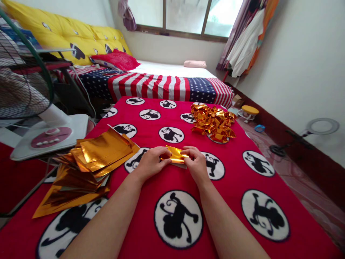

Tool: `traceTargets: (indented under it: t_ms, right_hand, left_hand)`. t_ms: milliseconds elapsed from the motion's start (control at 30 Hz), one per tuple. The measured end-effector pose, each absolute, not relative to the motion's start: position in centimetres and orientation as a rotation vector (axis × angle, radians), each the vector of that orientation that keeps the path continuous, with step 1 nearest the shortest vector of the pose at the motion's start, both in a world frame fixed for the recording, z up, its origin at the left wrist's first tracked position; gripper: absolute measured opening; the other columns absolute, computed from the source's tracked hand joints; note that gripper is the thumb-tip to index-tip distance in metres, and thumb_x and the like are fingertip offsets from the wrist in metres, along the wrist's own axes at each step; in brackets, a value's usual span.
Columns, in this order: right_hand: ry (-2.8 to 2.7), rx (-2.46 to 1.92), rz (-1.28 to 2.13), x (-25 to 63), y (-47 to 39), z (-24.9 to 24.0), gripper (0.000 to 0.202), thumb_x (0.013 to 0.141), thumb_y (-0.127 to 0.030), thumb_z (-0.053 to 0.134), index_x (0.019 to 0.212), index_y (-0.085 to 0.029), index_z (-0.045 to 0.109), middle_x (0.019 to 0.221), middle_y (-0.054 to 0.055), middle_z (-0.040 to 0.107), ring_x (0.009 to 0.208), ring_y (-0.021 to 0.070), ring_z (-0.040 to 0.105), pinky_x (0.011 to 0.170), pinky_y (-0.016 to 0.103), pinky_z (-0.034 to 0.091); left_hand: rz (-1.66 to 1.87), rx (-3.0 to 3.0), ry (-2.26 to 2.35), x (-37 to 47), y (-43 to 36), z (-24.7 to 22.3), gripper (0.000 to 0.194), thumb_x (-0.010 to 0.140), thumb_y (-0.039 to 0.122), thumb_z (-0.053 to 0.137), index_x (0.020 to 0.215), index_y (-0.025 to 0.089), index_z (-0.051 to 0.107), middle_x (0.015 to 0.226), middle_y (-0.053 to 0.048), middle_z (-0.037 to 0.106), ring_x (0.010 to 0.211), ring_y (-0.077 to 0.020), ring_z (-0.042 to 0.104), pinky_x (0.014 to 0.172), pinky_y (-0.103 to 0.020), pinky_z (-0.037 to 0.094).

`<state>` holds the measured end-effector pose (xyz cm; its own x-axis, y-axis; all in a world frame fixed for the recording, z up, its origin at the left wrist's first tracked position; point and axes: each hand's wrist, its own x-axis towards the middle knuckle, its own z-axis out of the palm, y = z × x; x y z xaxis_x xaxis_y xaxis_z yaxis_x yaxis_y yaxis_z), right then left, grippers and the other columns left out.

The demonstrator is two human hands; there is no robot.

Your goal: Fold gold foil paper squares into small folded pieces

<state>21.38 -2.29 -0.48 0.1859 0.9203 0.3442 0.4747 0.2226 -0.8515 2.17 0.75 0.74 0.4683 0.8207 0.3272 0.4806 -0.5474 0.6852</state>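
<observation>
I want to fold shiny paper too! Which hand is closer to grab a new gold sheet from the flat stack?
Probably the left hand. The stack of flat gold sheets lies just to its left, while the right hand sits farther away, nearer the pile of folded gold pieces. Both now pinch one gold sheet.

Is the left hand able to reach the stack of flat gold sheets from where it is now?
Probably yes. The stack of gold sheets lies just left of the left hand on the red blanket, nothing between them, though both hands now pinch the folded gold piece.

bright daylight from window (185, 16) | foil glare | edges warped
</observation>
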Motion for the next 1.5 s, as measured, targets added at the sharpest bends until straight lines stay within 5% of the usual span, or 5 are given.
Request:
traceTargets:
  t_ms: [367, 833, 1100, 1367, 1500]
  right_hand:
    - [-1.84, -1.288, 0.708, 24.0, -2.2, 0.5, 0.034, 0.068, -0.018, 0.073, 0.102, -0.026, 0.073, 0.123, 0.005, 0.064, 0.115, 0.0231, 0.056, 0.102, 0.039, 0.042]
    - [-1.087, -1.244, 0.951, 23.6, -1.7, -0.3, 0.022, 0.076, -0.04, 0.067, 0.074, -0.018, 0.063, 0.056, -0.005, 0.054, 0.047, 0.0088, 0.044, 0.044, 0.021, 0.033]
    - [-1.027, -1.372, 0.845, 23.8, -1.6, -0.4, 0.024, 0.075, -0.042, 0.065, 0.07, -0.019, 0.059, 0.051, -0.005, 0.053, 0.04, 0.0085, 0.041, 0.037, 0.021, 0.026]
    - [-1.057, -1.127, 0.828, 22.8, -1.1, -0.9, 0.048, 0.074, -0.026, 0.064, 0.121, -0.021, 0.054, 0.111, 0.01, 0.067, 0.098, 0.0221, 0.066, 0.072, 0.031, 0.056]
    - [-1.281, -1.202, 0.5, 22.9, -1.7, -0.3, 0.041, 0.073, -0.011, 0.051, 0.111, -0.022, 0.061, 0.119, 0.009, 0.06, 0.113, 0.0229, 0.058, 0.079, 0.032, 0.054]
  left_hand:
    - [0.914, 2.202, 0.976, 2.0, 1.1, 0.2, 0.027, 0.071, 0.024, 0.077, 0.097, 0.023, 0.072, 0.11, -0.006, 0.067, 0.103, -0.0221, 0.062, 0.093, -0.036, 0.049]
    - [1.464, 2.003, 0.93, 2.0, 0.6, 1.2, 0.023, 0.086, 0.007, 0.049, 0.091, 0.018, 0.069, 0.091, -0.004, 0.069, 0.088, -0.015, 0.065, 0.081, -0.027, 0.051]
    - [1.339, 2.317, 0.997, 2.5, 0.3, 1.2, 0.072, 0.074, 0.003, 0.06, 0.14, 0.029, 0.046, 0.146, -0.009, 0.041, 0.131, -0.0245, 0.044, 0.107, -0.042, 0.043]
    - [1.147, 2.686, 0.807, 2.5, 0.7, 0.7, 0.026, 0.082, 0.008, 0.06, 0.092, 0.028, 0.073, 0.113, 0.0, 0.071, 0.121, -0.0223, 0.055, 0.102, -0.044, 0.045]
    - [1.173, 2.567, 0.97, 2.5, 0.8, 0.2, 0.021, 0.083, 0.01, 0.059, 0.09, 0.024, 0.073, 0.111, -0.003, 0.072, 0.103, -0.0202, 0.065, 0.092, -0.039, 0.051]
